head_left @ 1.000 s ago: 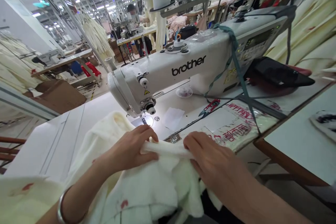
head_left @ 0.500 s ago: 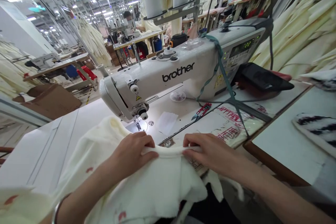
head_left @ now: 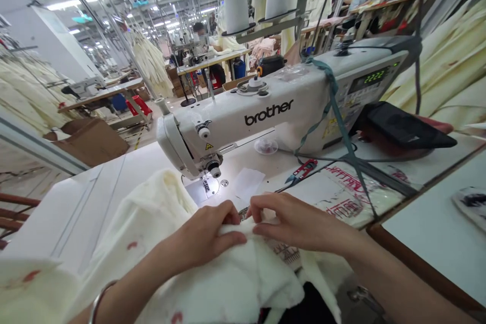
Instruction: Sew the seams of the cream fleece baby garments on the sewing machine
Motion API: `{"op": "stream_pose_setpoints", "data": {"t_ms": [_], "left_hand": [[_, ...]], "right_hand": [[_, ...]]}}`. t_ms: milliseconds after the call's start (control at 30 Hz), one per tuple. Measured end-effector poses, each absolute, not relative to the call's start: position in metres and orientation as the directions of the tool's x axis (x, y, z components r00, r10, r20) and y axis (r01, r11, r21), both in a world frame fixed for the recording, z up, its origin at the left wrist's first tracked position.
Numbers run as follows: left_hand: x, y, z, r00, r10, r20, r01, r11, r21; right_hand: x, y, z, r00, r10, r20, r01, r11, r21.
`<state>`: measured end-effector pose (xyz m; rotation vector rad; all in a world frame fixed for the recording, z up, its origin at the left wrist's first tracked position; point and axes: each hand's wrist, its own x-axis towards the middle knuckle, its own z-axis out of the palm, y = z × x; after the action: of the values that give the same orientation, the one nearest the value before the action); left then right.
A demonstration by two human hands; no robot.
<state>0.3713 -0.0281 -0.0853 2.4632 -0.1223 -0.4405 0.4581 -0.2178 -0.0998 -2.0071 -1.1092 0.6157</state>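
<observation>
Cream fabric with small reddish marks (head_left: 212, 283) spreads over the near table edge and hangs down in front of me. My left hand (head_left: 214, 228) pinches its folded upper edge between thumb and fingers. Close beside it, my right hand (head_left: 283, 220) grips the same edge, the two thumbs nearly meeting. Just beyond the hands stands a white sewing machine (head_left: 228, 131) marked "brother". Its lit needle area (head_left: 207, 186) shows past the fabric, which lies apart from the needle. Fingertips of both hands are partly hidden behind the fold.
Red-handled thread snips (head_left: 301, 172), a white paper scrap (head_left: 248, 182) and a clear bobbin-like disc (head_left: 266, 146) lie on the table. A black flat object (head_left: 406, 129) rests at the right. Thread cones (head_left: 235, 7) stand above. A cardboard box (head_left: 89, 139) sits left; people work behind.
My hands have come closer together along the fabric edge, bunching the stretch between them. The whole view has shifted, so the machine appears farther right and slightly lower.
</observation>
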Motion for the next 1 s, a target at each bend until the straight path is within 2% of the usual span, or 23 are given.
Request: {"op": "stream_pose_setpoints", "data": {"t_ms": [100, 233, 500, 667, 900, 1000], "left_hand": [[0.361, -0.013, -0.084, 0.951, -0.165, -0.263, 0.058, -0.737, 0.674], [0.355, -0.003, -0.085, 0.943, -0.151, -0.298, 0.098, -0.727, 0.679], [0.364, -0.006, -0.084, 0.939, -0.117, -0.324, 0.168, -0.667, 0.726], [0.366, -0.007, -0.087, 0.944, -0.033, -0.328, 0.226, -0.659, 0.717], [0.364, -0.009, -0.088, 0.950, -0.032, -0.310, 0.227, -0.611, 0.758], [0.363, -0.014, -0.088, 0.955, 0.011, -0.298, 0.245, -0.600, 0.762]], "right_hand": [[0.469, -0.199, -0.096, 0.373, 0.911, -0.179, 0.361, -0.320, -0.876], [0.481, -0.181, -0.094, 0.248, 0.935, -0.252, 0.272, -0.317, -0.908], [0.490, -0.176, -0.079, 0.177, 0.926, -0.334, 0.278, -0.373, -0.885], [0.500, -0.176, -0.079, 0.160, 0.926, -0.342, 0.334, -0.377, -0.864], [0.500, -0.183, -0.084, 0.230, 0.927, -0.298, 0.341, -0.363, -0.867], [0.497, -0.187, -0.085, 0.252, 0.928, -0.275, 0.352, -0.352, -0.868]]}}
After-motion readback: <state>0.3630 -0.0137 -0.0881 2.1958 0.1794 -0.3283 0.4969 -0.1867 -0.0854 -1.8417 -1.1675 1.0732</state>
